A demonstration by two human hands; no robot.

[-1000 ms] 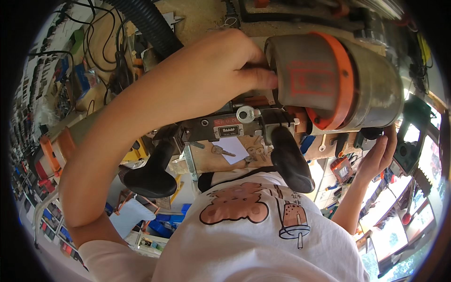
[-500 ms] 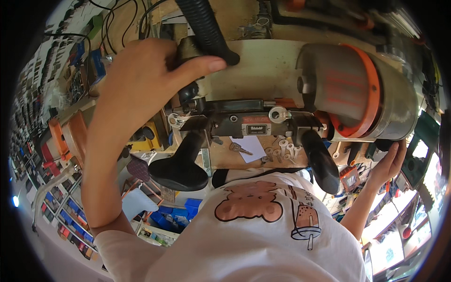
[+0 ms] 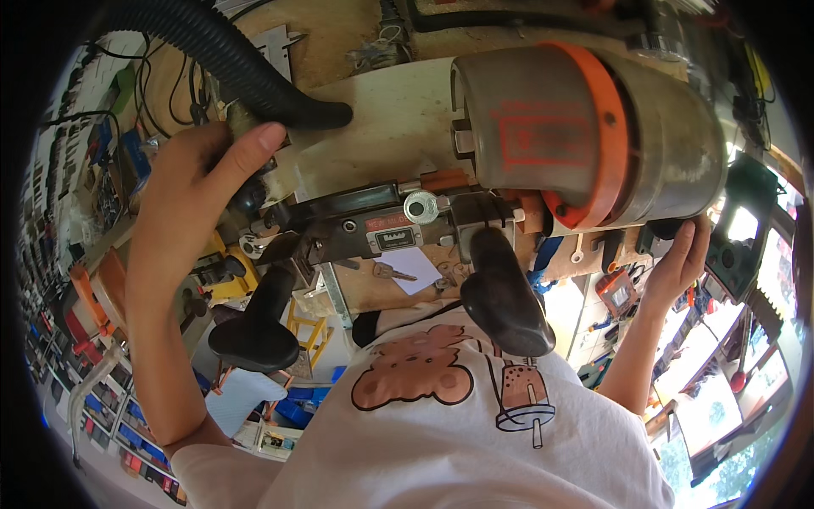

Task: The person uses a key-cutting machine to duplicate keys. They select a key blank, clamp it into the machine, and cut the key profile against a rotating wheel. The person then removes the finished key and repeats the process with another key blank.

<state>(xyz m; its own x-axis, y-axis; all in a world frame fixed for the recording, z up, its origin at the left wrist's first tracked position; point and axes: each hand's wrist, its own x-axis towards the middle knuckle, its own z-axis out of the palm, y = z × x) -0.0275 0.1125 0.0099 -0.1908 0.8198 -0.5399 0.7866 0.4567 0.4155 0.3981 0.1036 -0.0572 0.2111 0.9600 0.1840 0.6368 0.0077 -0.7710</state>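
A key cutting machine (image 3: 381, 99) with a pale body stands in front of me, slightly turned. My left hand (image 3: 174, 199) grips its left end, thumb on top, fingers hidden behind. At its right end, my right hand (image 3: 678, 270) has its fingers curled against the underside below the grey and orange cover (image 3: 551, 127). A round-headed key (image 3: 420, 208) sits at the right clamp; another key head (image 3: 252, 245) shows at the left clamp. Two black handles, left (image 3: 254, 331) and right (image 3: 509, 301), point toward me.
A ribbed black hose (image 3: 229, 64) runs over the machine's left end. Below the carriage, a loose key (image 3: 394, 272) lies on white paper (image 3: 417, 263). A green toothed tool (image 3: 736, 254) stands by my right hand. An orange and silver machine (image 3: 106, 288) is at left.
The machine has shifted left and turned, its right handle coming nearer to me. Both hands stay on its ends. The view has shifted too, and the carriage now hides more of the loose keys.
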